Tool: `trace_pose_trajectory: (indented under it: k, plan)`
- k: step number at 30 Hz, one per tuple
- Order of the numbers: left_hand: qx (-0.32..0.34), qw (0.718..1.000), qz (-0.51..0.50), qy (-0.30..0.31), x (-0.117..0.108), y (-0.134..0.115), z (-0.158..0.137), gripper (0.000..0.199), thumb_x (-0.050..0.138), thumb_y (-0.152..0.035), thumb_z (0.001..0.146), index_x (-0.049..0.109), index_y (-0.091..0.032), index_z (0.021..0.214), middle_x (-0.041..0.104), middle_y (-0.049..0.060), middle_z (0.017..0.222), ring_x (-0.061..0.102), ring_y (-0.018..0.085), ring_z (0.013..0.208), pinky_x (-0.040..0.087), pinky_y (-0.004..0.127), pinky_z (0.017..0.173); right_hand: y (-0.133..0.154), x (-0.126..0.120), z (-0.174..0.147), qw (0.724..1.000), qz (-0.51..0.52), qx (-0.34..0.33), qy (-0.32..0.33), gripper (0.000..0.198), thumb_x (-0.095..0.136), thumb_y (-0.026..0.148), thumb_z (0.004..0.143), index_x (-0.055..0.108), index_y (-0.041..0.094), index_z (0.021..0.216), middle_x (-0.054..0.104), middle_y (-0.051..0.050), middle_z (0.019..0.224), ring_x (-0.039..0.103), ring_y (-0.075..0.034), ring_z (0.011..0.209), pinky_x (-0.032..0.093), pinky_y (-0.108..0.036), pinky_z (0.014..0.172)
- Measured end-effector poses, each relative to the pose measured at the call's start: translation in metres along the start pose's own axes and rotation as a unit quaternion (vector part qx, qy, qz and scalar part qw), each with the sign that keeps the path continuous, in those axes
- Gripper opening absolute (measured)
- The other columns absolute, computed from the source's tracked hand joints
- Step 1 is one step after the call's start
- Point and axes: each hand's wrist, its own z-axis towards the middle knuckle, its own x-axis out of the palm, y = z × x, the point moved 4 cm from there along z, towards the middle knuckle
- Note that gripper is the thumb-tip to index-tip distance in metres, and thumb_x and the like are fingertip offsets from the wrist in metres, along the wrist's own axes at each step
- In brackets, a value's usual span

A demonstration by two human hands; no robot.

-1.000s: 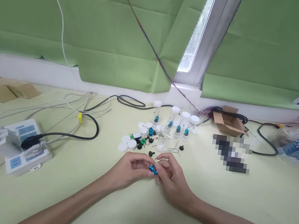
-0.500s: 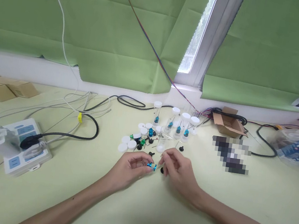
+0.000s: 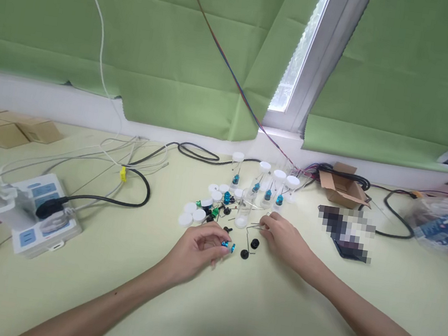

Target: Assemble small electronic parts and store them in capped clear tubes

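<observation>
My left hand [image 3: 199, 248] pinches a small shiny blue metal part [image 3: 228, 245] between thumb and fingers. My right hand [image 3: 281, 235] is down on the table to the right, its fingertips closed at the end of a thin metal rod [image 3: 256, 226]. Between the hands lie two round black caps [image 3: 255, 243] and a bent metal wire [image 3: 247, 241]. An open clear tube [image 3: 243, 213] stands just beyond them. Behind it are several white-lidded clear tubes [image 3: 269, 189] with blue parts inside.
Loose white lids [image 3: 190, 208], green parts [image 3: 215, 212] and black pieces lie left of the tubes. A power strip [image 3: 48, 215] with cables is at the left. An open cardboard box [image 3: 342, 191], a pixelated dark object [image 3: 344, 234] and a plastic bag [image 3: 443, 223] are at the right.
My right hand has moved right and away from my left hand, to the thin rod. Black caps and a bent wire now show between the hands. My left hand still holds the blue part.
</observation>
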Motion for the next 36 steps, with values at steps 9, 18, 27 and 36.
trace_pose_trajectory:
  k: [9,18,27,36]
  plan:
    - [-0.003,1.0,-0.024,-0.001,0.003,0.003,0.002,0.015,0.073,-0.027,0.08,0.07,-0.016,0.09,0.058,0.002,0.088,0.062,0.012,0.063,0.055,0.026,0.052,-0.001,0.008,0.001,0.996,-0.086,-0.014,0.008,0.016,0.043,0.009,0.098,0.054,0.017,0.09,0.056,-0.007,0.094,0.055,-0.015,0.065,0.032,-0.026,0.056]
    - [-0.006,0.999,-0.033,-0.012,0.003,0.003,0.002,0.018,0.074,-0.029,0.079,0.07,-0.015,0.089,0.061,0.004,0.089,0.062,0.014,0.067,0.057,0.029,0.056,0.007,0.004,-0.004,0.997,-0.064,-0.032,-0.015,0.017,0.045,0.007,0.096,0.054,0.018,0.086,0.058,-0.01,0.09,0.057,-0.02,0.079,0.034,-0.026,0.058]
    - [-0.037,0.998,-0.044,-0.029,0.001,0.011,0.002,0.02,0.072,-0.031,0.082,0.067,-0.014,0.093,0.066,0.002,0.072,0.061,0.013,0.056,0.053,0.027,0.054,0.025,-0.02,-0.014,0.999,-0.045,0.025,-0.002,0.018,0.043,0.004,0.091,0.048,0.02,0.085,0.055,-0.003,0.066,0.05,-0.018,0.056,0.022,-0.027,0.05]
    - [-0.03,0.999,-0.04,-0.013,0.003,0.007,0.002,0.021,0.07,-0.032,0.084,0.062,-0.016,0.094,0.066,0.001,0.073,0.062,0.013,0.055,0.051,0.028,0.053,0.058,-0.001,-0.032,0.911,0.393,-0.075,-0.1,0.011,0.044,0.022,0.097,0.055,0.02,0.099,0.058,0.0,0.073,0.055,-0.015,0.064,0.043,-0.024,0.058]
